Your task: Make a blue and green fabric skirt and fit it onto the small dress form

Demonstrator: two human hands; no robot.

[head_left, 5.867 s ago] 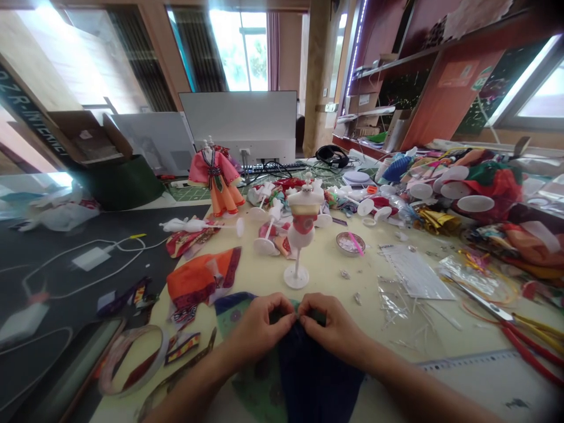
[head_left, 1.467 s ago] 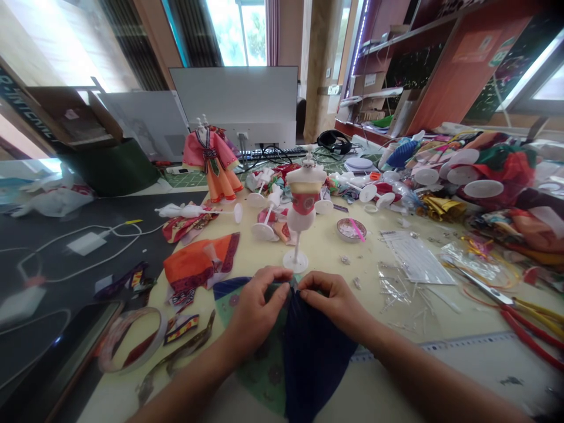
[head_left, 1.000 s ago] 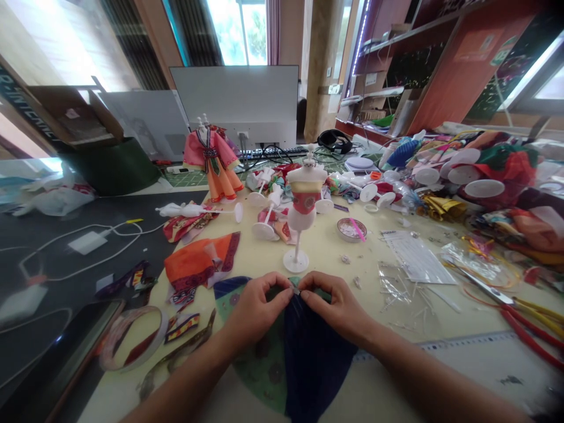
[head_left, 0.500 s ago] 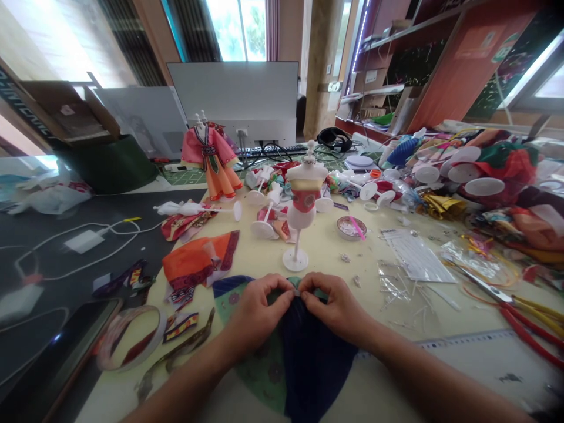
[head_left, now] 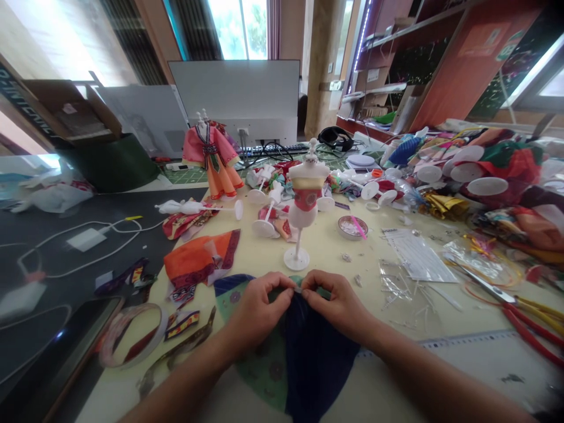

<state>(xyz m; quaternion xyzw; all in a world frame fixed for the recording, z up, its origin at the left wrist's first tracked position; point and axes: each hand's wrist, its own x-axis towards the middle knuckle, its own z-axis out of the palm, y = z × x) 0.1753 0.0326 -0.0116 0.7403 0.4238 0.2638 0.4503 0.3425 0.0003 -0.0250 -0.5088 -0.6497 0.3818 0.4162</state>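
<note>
A green and dark blue cloth (head_left: 315, 358) lies on the pale table top below my wrists, its upper edge raised between my hands. My left hand (head_left: 267, 302) pinches that edge between thumb and fingertips. Right beside it, my right hand (head_left: 332, 299) pinches the same edge, the two sets of fingertips almost touching. Whatever small piece sits between the fingertips is too tiny to make out. Just beyond the hands stands a white mini mannequin (head_left: 302, 217) with a red and yellow band round its chest.
Orange cloth (head_left: 189, 258), a tape roll (head_left: 108, 341) and a phone (head_left: 61, 352) lie left. Scissors (head_left: 502, 294), plastic bags (head_left: 394, 282) and a small dish (head_left: 348, 228) are right. A dressed doll form (head_left: 211, 153) and monitor (head_left: 238, 94) stand behind.
</note>
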